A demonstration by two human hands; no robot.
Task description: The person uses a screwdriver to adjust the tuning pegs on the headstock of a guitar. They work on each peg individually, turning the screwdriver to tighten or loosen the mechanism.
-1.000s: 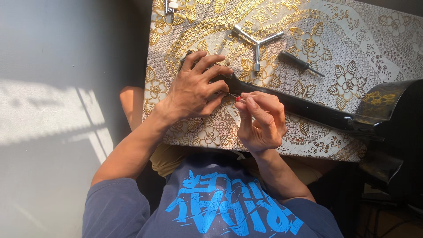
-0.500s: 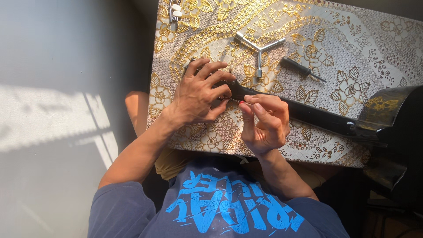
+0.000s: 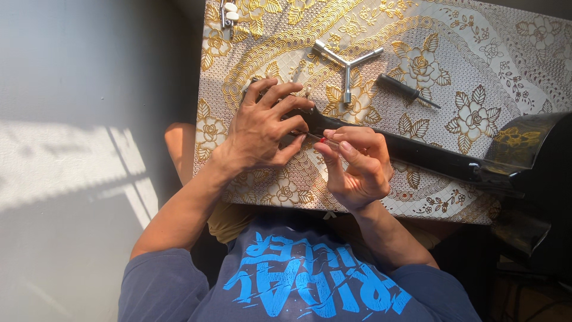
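A: What do the two hands do?
B: The left hand lies spread, palm down, fingers fanned over the near end of a long black glossy panel, pressing it to the table. The right hand is curled, thumb and forefinger pinched on a small red-tipped tool whose thin metal tip points toward the left fingers. What kind of tool it is cannot be told.

A: Where does the panel lie?
B: Slantwise across the table, from under the left hand to the right edge, where it widens into a curved, shiny flare that overhangs the table.

A: What room is there at the edges?
B: The hands work near the front edge of the table, close to the person's chest. Beyond the panel the cloth is largely open as far as the tools. To the left of the table lies bare grey floor crossed by a sunlit patch.

A: How many loose things are there?
B: Three: one three-armed metal socket wrench, Y-shaped; one slim black-handled screwdriver just to its right; one small metal piece with white tips at the far left corner. All lie well apart from the hands.

A: What are the surfaces like?
B: The table cover is white, embossed in fine squares, with gold roses and scalloped arcs. The wrench is bright steel; the panel is smooth and reflective.
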